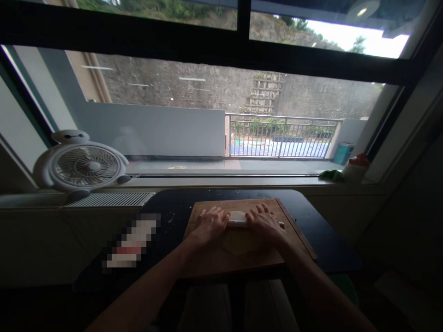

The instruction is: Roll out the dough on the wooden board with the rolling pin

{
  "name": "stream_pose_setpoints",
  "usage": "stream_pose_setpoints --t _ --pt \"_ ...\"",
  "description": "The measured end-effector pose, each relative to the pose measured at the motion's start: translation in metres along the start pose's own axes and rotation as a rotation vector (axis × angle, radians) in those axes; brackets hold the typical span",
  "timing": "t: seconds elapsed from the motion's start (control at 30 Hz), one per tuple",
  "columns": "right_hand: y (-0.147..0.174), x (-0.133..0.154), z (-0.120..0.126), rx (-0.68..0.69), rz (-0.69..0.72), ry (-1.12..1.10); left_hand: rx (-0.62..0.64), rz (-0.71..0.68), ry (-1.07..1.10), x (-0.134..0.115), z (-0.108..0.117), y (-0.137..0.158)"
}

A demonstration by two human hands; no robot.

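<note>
A rolling pin lies crosswise on a wooden board. On its left part rests my left hand, fingers stretched forward over the pin. My right hand lies on the right part with its fingers spread, and the pin's end pokes out beside it. Between the hands, a pale piece of what looks like dough shows just beyond the pin. A dull yellowish patch is on the near side; I cannot tell whether it is dough or flour. Both palms hide much of the pin.
The board sits on a dark table with white specks at its far left. A white fan stands at the back left, by the window. On the sill at right are a red-topped white container and something green. A blurred-out object lies at left.
</note>
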State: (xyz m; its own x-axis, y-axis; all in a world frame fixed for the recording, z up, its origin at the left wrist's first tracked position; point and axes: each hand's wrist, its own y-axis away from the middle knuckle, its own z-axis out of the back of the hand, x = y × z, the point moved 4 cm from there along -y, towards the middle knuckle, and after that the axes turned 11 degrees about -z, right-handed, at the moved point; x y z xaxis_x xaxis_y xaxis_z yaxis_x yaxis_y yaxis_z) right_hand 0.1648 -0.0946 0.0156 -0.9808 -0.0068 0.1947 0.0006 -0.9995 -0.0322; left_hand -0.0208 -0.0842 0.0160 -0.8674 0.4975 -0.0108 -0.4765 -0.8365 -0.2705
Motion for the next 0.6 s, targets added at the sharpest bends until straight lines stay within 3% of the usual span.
stream_pose_setpoints --t 0.17,0.43,0.6 --pt "0.024 -0.005 -0.005 -0.077 -0.019 -0.040 -0.043 -0.032 0.033 -0.008 0.002 0.018" --pt "0.035 0.000 0.003 -0.151 0.018 -0.031 -0.017 0.025 0.042 -0.014 0.013 0.026" --pt "0.038 -0.004 -0.006 -0.200 0.036 -0.036 -0.047 -0.040 0.030 -0.018 0.012 0.038"
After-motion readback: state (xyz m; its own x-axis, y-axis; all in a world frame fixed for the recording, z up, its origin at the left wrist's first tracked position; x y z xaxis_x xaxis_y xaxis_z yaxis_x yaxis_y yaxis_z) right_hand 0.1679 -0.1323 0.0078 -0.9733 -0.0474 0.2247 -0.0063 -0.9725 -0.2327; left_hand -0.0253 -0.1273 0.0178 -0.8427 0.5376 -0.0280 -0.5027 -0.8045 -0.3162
